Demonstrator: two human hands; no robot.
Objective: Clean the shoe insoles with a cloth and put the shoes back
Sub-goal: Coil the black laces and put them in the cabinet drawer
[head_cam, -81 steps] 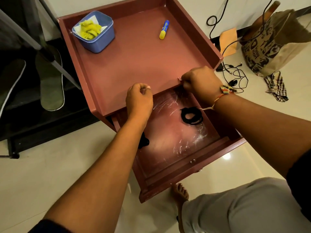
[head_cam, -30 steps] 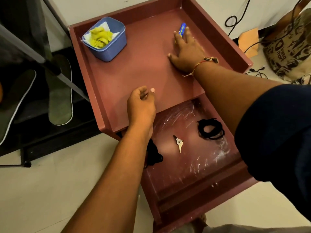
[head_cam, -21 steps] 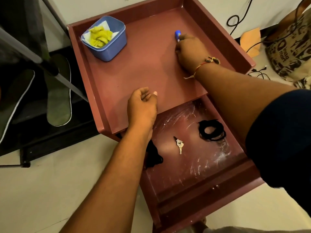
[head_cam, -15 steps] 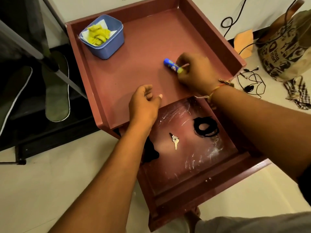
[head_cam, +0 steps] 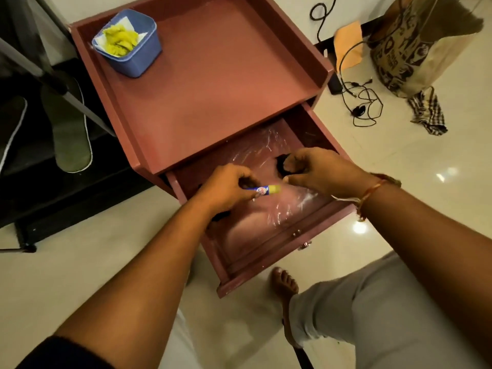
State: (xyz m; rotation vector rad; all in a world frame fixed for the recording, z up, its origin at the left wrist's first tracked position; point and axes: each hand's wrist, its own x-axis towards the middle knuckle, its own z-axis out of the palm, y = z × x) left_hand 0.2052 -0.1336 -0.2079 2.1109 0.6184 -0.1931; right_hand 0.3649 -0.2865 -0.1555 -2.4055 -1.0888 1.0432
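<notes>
Head view had both hands over the open drawer [head_cam: 266, 235] at the near edge of the red bench [head_cam: 226, 89]. The left hand [head_cam: 226, 190] had its fingers curled round a small blue tube [head_cam: 262, 189]. The tube's long axis ran left to right, with its yellow cap pointing at the right hand [head_cam: 319, 171]. That hand's fingers were curled just beside the cap, over a black loop [head_cam: 279, 166]; through the blur I could not tell whether they held anything.

The insole [head_cam: 70, 134] lay well apart to the far left on a dark shelf [head_cam: 80, 187], long axis near to far, nearer the left hand. It looked flat and grey-green with a pale rim, and a metal bar crossed over it. The yellow cloth [head_cam: 119, 39] sat crumpled in a blue tub [head_cam: 133, 62] at the bench's far left corner. I judged the wiping not yet begun.
</notes>
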